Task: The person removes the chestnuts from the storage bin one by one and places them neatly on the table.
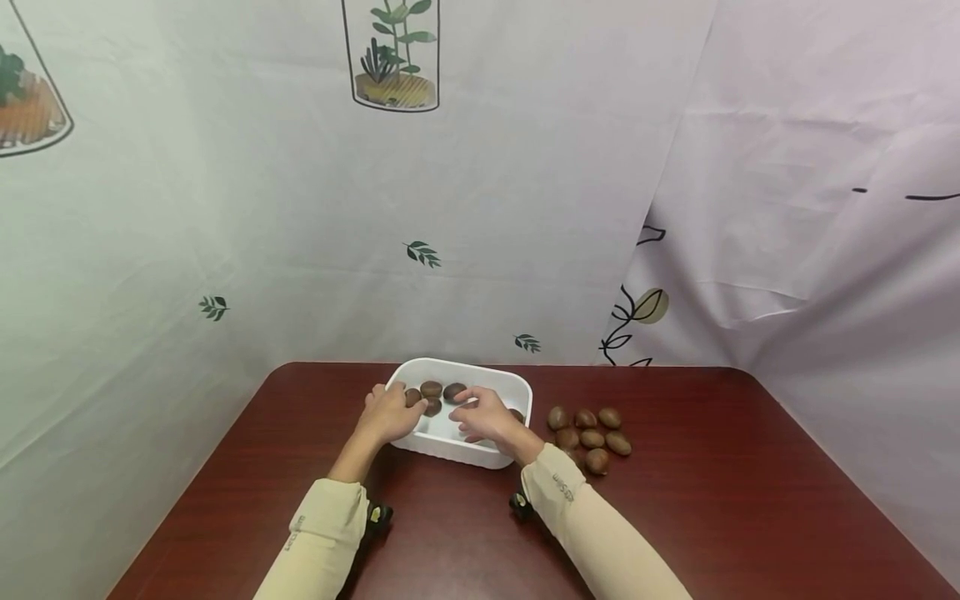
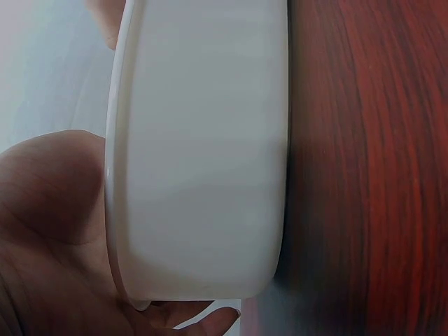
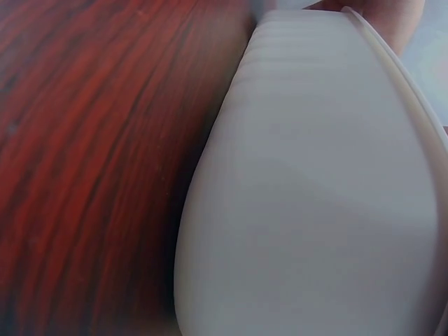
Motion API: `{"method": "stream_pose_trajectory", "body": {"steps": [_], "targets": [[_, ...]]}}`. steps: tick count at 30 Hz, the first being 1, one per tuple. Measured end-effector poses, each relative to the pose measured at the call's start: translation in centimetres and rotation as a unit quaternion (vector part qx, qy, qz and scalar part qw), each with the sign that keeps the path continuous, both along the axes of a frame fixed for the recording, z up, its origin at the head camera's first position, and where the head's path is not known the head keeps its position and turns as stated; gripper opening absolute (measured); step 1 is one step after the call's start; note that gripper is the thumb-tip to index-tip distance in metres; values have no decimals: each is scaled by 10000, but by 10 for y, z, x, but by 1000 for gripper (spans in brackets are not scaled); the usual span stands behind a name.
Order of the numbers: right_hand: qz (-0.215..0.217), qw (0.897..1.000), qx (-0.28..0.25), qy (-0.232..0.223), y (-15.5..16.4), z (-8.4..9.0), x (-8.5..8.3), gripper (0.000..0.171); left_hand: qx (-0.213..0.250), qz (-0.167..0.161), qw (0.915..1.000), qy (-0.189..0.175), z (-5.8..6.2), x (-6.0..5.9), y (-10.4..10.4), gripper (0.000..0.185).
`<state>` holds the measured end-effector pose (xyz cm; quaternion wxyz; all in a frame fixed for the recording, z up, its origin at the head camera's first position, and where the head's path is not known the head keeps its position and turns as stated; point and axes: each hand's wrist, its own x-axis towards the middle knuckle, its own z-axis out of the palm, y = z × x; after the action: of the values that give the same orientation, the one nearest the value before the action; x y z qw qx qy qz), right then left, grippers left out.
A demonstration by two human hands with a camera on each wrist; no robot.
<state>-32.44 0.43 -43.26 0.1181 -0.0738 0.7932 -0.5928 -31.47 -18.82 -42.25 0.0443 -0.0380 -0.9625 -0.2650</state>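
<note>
A white plastic tray (image 1: 442,450) stands on the table with several brown chestnuts (image 1: 431,389) inside, mostly in its left half. My left hand (image 1: 390,414) holds the tray's left end, its thumb over the rim and fingers round the outside. The left wrist view shows that hand (image 2: 52,210) wrapped about the tray's corner. Inside the tray, my right hand (image 1: 487,414) hovers with loosely bent, spread fingers, a fingertip right by a dark chestnut (image 1: 453,392). Another chestnut (image 1: 516,414) lies near the right wall, partly behind this hand. In the right wrist view the tray wall (image 3: 308,175) hides the right fingers.
To the right of the tray, a loose group of several chestnuts (image 1: 592,439) lies on the dark red wooden table (image 1: 720,500). My right forearm passes close by this group. A pale printed cloth (image 1: 480,208) hangs behind the table's far edge.
</note>
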Motion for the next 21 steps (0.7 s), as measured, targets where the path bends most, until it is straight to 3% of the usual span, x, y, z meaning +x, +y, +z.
{"method": "stream_pose_trajectory", "body": {"steps": [6, 13, 21], "targets": [[-48, 9999, -17, -146, -5, 0, -3, 42, 7, -5, 10000, -12, -1, -1, 0, 54], [191, 9993, 9, -331, -14, -5, -10, 49, 37, -45, 10000, 10, -1, 0, 1, 51], [394, 9987, 221, -213, -23, -6, -12, 55, 93, 37, 9999, -112, 0, -2, 1, 55]]}}
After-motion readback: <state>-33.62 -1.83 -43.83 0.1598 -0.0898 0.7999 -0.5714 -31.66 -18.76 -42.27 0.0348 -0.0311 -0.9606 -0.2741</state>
